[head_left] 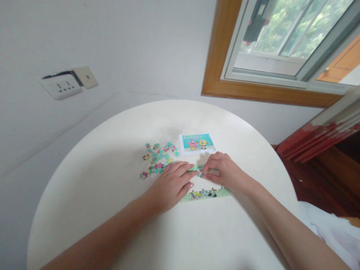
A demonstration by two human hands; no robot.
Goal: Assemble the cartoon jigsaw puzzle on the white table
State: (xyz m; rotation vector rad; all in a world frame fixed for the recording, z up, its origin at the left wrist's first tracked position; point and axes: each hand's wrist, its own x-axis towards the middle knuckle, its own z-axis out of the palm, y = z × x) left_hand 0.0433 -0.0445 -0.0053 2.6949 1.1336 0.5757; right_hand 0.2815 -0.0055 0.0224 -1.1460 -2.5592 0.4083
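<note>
My left hand lies palm down with its fingers stretched out, the fingertips resting at the left and top edges of a partly joined jigsaw puzzle. The puzzle's bottom strip shows green ground and small cartoon figures; bare table shows inside its outline. My right hand is pinched at the puzzle's top edge, its fingertips on a small puzzle piece close to my left fingertips. My right hand hides the puzzle's right side. Loose puzzle pieces, teal, pink and yellow, lie spread to the left, some near my left fingers.
A picture card with two cartoon characters lies behind my hands. Everything rests on a round white table against the wall. A wall socket is at the left, a wood-framed window and a red-and-white curtain at the right.
</note>
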